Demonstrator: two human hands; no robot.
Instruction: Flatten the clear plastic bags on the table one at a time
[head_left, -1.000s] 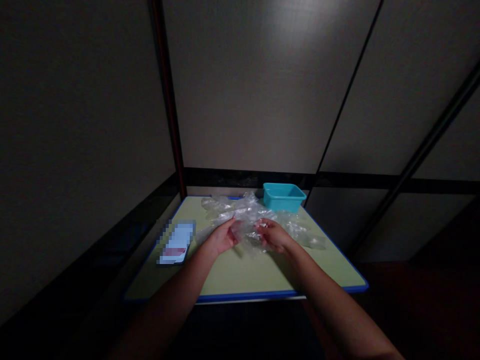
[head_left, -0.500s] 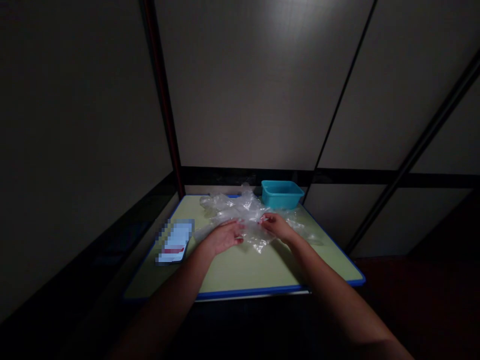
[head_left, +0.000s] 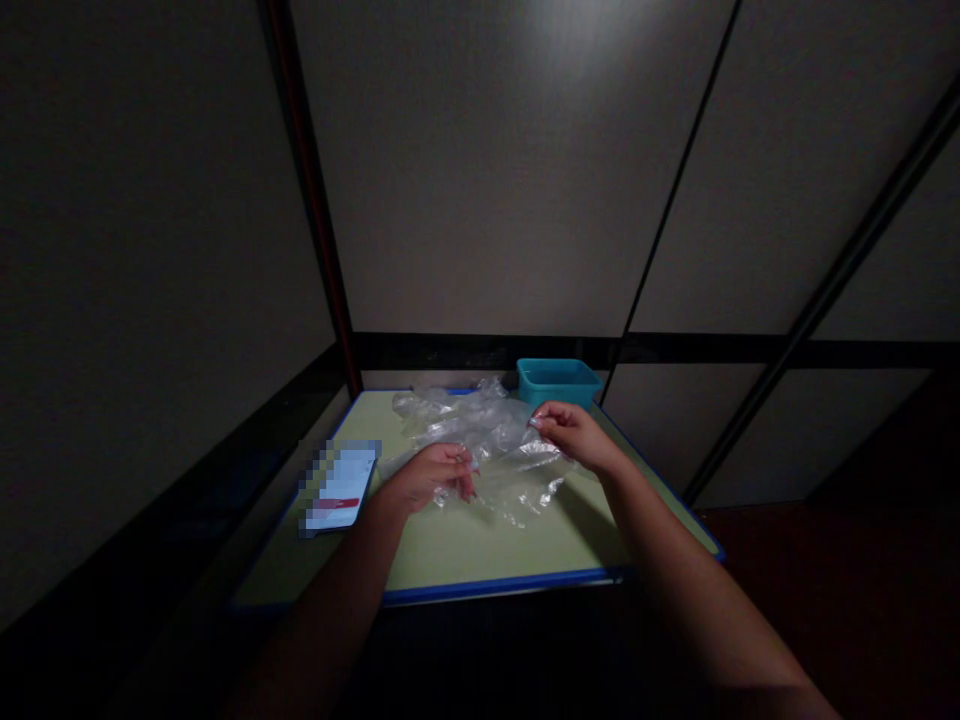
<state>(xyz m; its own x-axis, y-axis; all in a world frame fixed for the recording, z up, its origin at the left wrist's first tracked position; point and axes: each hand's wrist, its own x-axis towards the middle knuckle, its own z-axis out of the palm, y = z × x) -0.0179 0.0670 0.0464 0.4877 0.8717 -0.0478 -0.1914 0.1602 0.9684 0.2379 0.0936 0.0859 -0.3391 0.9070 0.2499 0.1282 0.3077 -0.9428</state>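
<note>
Crumpled clear plastic bags (head_left: 495, 432) lie spread over the middle and back of the small table (head_left: 517, 560); I cannot tell how many there are. My right hand (head_left: 568, 430) pinches the edge of a plastic bag between thumb and fingertips, raised a little above the table in front of the basket. At the near left of the heap, my left hand (head_left: 435, 475) is closed on the plastic too, thumb against the fingers. Between the two hands the film is stretched and hangs toward the near side.
A turquoise plastic basket (head_left: 559, 382) stands at the back right of the table, by the wall panels (head_left: 480, 200). On the left lies a phone (head_left: 343, 488) with a lit screen, partly blurred out. Blue edging (head_left: 502, 585) runs round the table.
My hands have moved apart, the right one up and rightward, the left one slightly left. The plastic between them has been pulled wider. The view has shifted slightly.
</note>
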